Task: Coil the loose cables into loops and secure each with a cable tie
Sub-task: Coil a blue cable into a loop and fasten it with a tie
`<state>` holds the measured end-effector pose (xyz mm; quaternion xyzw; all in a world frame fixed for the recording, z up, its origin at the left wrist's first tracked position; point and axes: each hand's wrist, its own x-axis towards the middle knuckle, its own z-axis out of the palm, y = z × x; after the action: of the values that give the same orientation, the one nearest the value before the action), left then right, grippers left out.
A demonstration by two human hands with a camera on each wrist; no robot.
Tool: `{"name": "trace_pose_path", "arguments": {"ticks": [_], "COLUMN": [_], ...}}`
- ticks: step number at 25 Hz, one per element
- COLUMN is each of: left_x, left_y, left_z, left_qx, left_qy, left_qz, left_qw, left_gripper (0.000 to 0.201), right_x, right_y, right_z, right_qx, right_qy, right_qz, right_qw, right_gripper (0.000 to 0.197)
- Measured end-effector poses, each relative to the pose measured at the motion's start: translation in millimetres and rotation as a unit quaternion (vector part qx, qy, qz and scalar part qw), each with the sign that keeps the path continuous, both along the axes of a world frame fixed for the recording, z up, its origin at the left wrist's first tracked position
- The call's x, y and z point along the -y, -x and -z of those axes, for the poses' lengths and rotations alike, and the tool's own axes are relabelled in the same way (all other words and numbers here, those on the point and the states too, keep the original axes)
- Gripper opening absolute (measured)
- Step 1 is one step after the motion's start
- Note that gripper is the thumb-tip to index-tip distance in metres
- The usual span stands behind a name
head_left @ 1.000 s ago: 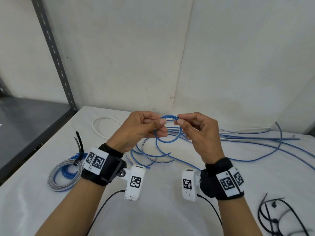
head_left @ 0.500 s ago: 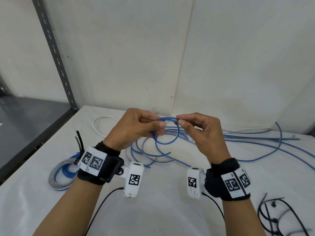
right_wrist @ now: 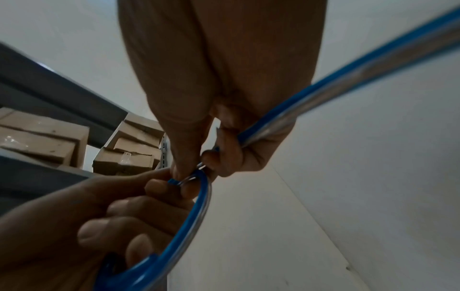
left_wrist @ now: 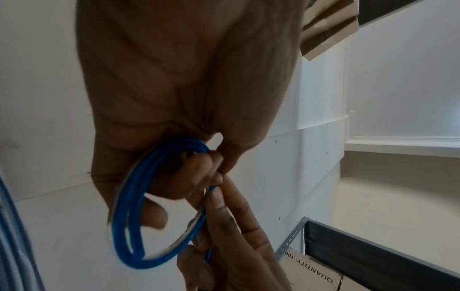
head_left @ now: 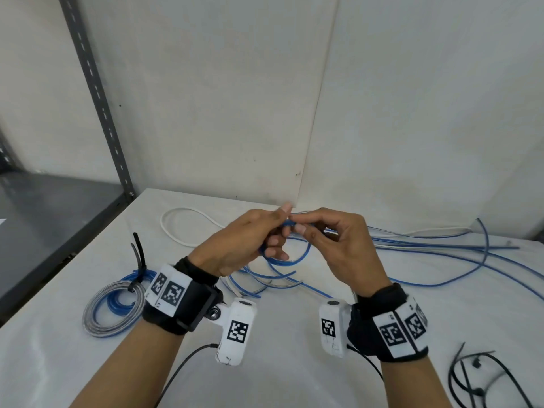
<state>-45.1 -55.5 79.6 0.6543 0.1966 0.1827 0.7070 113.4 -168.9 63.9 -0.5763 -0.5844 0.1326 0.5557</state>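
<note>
black ties [head_left: 482,378]: closest to me, lying loose on the table [head_left: 294,378], down and right of the coil, well apart from it. Nobody's touching them.

finished bundle [head_left: 113,304]: grey and blue rings already cinched with a black tie, down and left of the coil.

left hand [head_left: 235,245]: fingers curled through the coil and clamped around its left side, a couple of turns stacked together in the wrist view.

coil [head_left: 290,254]: small blue cable loop held up off the table between both hands, roughly upright and facing me. Not tied yet.

right hand [head_left: 335,245]: thumb and forefinger pinching the blue cable right at the top of the coil, fingertips touching the left hand's.

key relation: the free length of cable leaves the right-hand pinch and runs off to the right of the coil, long axis roughly left to right across the table. So I reckon the right hand is the one to feed the next turn, sliding out along that run while the left just keeps the loops together.

loose cables [head_left: 426,245]: blue and white strands spread behind and right of the coil, plenty left to wind.

white cable [head_left: 188,228]: loop behind and left of the coil, near the wall.
</note>
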Motion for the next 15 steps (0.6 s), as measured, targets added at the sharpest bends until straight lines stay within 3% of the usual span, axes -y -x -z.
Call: {"name": "trace_pose_path", "arguments": {"ticks": [2,4,8,11,13,15], "left_x": [3,0,-5,-1,-2,-7], "left_y": [-2,-1,-2,-6,-6,-1], "left_z": [0,-1,-3,-3,-4,-5], "left_qx": [-0.012,0.019,0.158,0.212,0.214,0.157], "left_qy": [-0.034,-0.024,0.106,0.167,0.187,0.156], "left_qz": [-0.013,-0.043,-0.086,-0.108,-0.109,-0.095], "left_qw": [0.999,0.999,0.978,0.957,0.953,0.971], "left_gripper": [0.044,0.043,0.041,0.041,0.042,0.039], "right_x": [-1,-1,-4,-12,-13,-10], "right_y": [1,0,6,23,28,21], "right_z": [0,-1,0,5,3,1], "right_qx": [0.015,-0.023,-0.167,-0.201,-0.196,-0.163], "right_qy": [0.001,-0.009,-0.047,-0.060,-0.079,-0.075], "right_qz": [-0.002,0.018,0.024,0.008,0.027,0.033], "right_qw": [1.000,1.000,0.984,0.978,0.977,0.983], "right_gripper": [0.017,0.016,0.013,0.019,0.017,0.014]}}
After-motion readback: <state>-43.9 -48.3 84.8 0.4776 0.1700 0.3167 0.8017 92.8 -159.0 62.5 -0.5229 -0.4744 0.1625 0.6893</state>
